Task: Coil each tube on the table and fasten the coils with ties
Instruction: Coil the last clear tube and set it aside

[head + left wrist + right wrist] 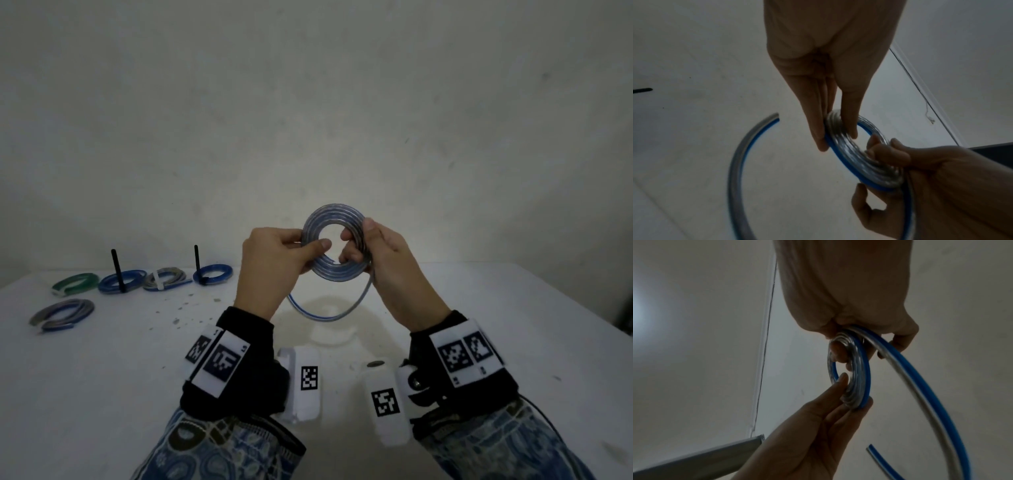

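Note:
A clear tube with a blue stripe is wound into a flat coil [334, 219] held upright above the white table [120, 377]. My left hand [311, 245] pinches the coil's left side, thumb in front and fingers behind. My right hand [359, 240] grips the right side, with fingers through the hole. The loose tail [329, 317] hangs from the right hand in a low arc toward the table. In the left wrist view the left hand [837, 139] pinches the coil [851, 155] and the tail's cut end [774, 117] shows. The right wrist view has the right hand [865, 345] curled round the coil [857, 369] and tail [931, 394].
Several coils lie at the table's back left: a green one [75, 283], two blue ones with upright black ties [121, 281] [212, 274], a grey one with a white tie [164, 279], and a grey-blue one [61, 313]. Small specks [178, 308] dot the tabletop. The wall stands behind.

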